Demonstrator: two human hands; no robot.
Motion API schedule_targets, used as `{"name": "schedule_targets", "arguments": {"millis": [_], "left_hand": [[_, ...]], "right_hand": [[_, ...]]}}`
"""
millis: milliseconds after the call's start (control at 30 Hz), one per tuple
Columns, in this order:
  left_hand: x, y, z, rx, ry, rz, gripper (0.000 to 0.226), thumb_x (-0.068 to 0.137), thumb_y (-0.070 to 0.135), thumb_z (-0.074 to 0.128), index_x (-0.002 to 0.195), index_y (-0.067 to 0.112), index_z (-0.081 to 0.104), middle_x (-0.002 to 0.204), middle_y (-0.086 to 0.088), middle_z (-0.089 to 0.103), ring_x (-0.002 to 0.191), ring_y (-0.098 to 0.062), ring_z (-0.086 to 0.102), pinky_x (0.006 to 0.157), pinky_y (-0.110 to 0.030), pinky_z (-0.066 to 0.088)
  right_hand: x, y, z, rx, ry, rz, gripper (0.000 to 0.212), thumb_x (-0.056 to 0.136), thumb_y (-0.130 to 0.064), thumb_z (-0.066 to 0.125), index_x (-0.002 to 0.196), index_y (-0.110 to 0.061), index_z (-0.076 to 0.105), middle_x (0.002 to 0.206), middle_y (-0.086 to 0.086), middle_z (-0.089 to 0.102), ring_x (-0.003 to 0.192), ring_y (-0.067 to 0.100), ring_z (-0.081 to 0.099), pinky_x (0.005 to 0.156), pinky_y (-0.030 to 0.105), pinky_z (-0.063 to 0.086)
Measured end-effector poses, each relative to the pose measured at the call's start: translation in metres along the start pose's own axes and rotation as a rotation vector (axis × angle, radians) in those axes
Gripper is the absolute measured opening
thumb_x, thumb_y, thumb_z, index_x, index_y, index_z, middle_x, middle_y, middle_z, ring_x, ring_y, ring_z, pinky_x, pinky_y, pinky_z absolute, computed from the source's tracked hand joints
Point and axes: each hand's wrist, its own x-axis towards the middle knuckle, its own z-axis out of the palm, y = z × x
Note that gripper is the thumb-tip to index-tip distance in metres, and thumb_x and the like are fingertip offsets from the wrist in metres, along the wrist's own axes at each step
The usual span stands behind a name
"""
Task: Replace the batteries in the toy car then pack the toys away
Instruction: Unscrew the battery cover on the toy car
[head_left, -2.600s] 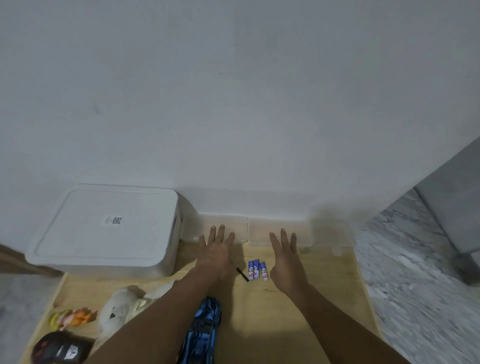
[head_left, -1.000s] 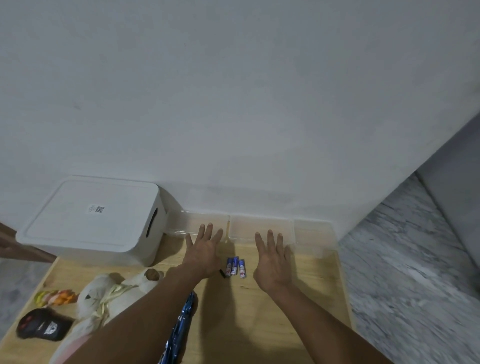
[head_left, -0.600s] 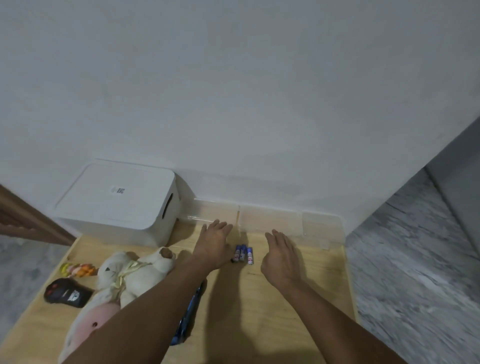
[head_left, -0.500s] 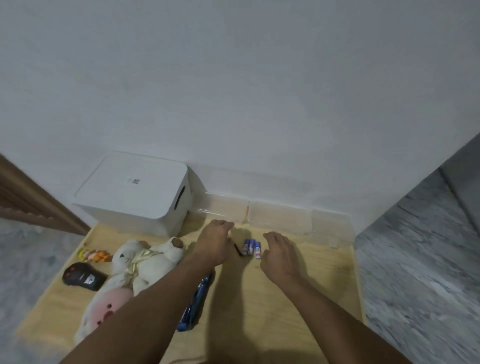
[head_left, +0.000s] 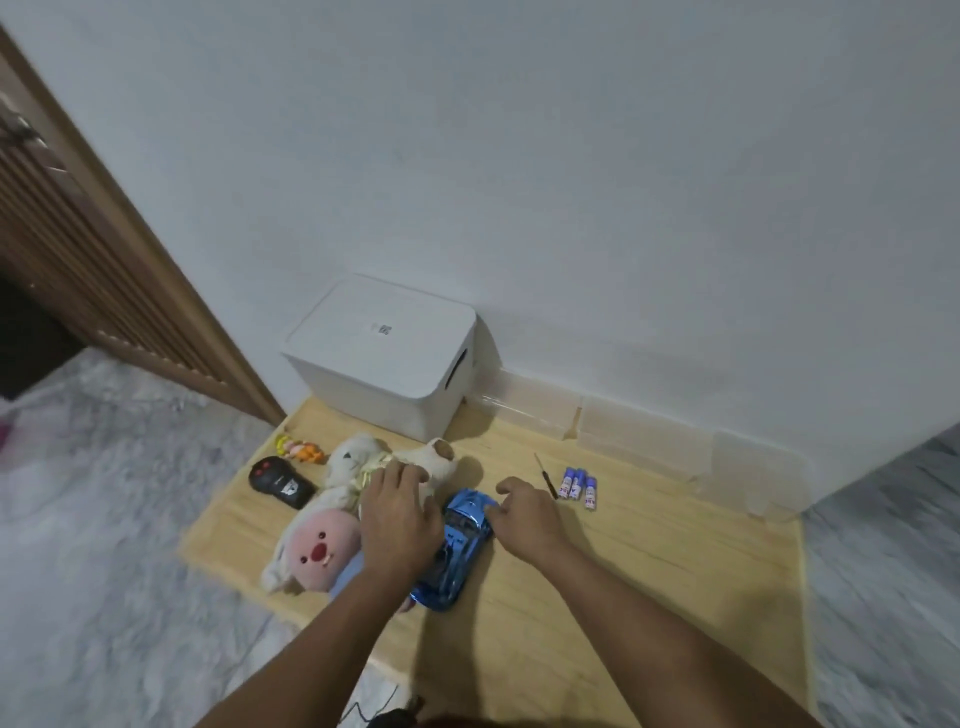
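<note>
From the head camera I see both hands have dropped back from beside the small blue-and-white batteries to the glossy blue plastic toy car on the pale wooden board. My left hand lies over the car's left side, fingers reaching onto the cream plush bear; my right hand curls at the bonnet, though I cannot tell if it grips. So the battery swap is only starting. A thin black screwdriver waits by the batteries. The pink-faced plush crowds the car; the black remote controller and lidded white storage box sit beyond.
</note>
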Motion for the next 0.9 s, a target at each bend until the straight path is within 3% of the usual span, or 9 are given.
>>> {"name": "schedule_targets", "arguments": {"millis": [167,267,367,500,633,767,900], "left_hand": [[-0.012,0.002,0.003,0.064,-0.236,0.108,0.014,0.070,0.012,0.071,0.083,0.009,0.066,0.079,-0.006,0.062,0.073,-0.026,0.061,0.054,-0.037,0.050],[-0.015,0.016,0.012,0.223,-0.405,0.100,0.031,0.091,0.030,0.054,0.114,0.009,0.056,0.111,-0.009,0.060,0.102,-0.028,0.057,0.083,-0.036,0.044],[-0.016,0.026,0.022,0.295,-0.510,-0.021,0.058,0.092,0.049,0.050,0.134,0.010,0.039,0.130,-0.010,0.050,0.117,-0.025,0.051,0.097,-0.033,0.038],[-0.014,0.030,0.035,0.279,-0.569,-0.105,0.082,0.085,0.049,0.064,0.144,0.008,0.025,0.136,-0.013,0.045,0.123,-0.027,0.048,0.104,-0.034,0.038],[-0.014,0.031,0.041,0.306,-0.590,-0.107,0.088,0.086,0.040,0.064,0.149,0.007,0.012,0.137,-0.015,0.042,0.120,-0.028,0.052,0.100,-0.036,0.045],[-0.013,0.032,0.040,0.306,-0.567,-0.060,0.078,0.090,0.024,0.061,0.150,0.008,0.015,0.137,-0.013,0.043,0.119,-0.027,0.052,0.098,-0.035,0.045],[-0.009,0.036,0.037,0.108,-0.479,-0.152,0.067,0.084,0.038,0.065,0.138,0.015,0.034,0.127,-0.007,0.053,0.111,-0.023,0.058,0.092,-0.033,0.049]], "right_hand": [[0.007,-0.009,0.007,-0.016,-0.055,0.067,0.045,0.093,-0.028,0.052,0.136,-0.014,0.049,0.130,0.012,0.059,0.116,0.030,0.056,0.088,0.031,0.046],[0.010,-0.006,0.005,-0.074,-0.004,0.092,0.040,0.092,-0.020,0.050,0.131,-0.013,0.052,0.131,0.011,0.058,0.116,0.030,0.056,0.086,0.032,0.046],[0.009,0.002,-0.010,-0.234,0.126,0.102,0.033,0.094,-0.017,0.047,0.127,-0.014,0.053,0.128,0.006,0.054,0.113,0.028,0.055,0.077,0.032,0.040],[0.020,0.019,-0.028,-0.414,0.170,0.047,0.032,0.091,-0.008,0.048,0.121,-0.013,0.058,0.120,0.006,0.059,0.111,0.026,0.055,0.087,0.034,0.041],[0.030,0.025,-0.035,-0.516,0.102,0.002,0.032,0.091,0.000,0.045,0.118,-0.010,0.060,0.113,0.009,0.062,0.105,0.028,0.060,0.081,0.035,0.047],[0.030,0.026,-0.032,-0.564,0.109,0.014,0.034,0.090,0.004,0.045,0.116,-0.013,0.058,0.115,0.006,0.063,0.107,0.026,0.060,0.086,0.036,0.045],[0.030,0.023,-0.034,-0.465,0.135,0.059,0.028,0.089,0.003,0.045,0.112,-0.011,0.055,0.108,0.006,0.065,0.098,0.025,0.062,0.070,0.032,0.042]]}}
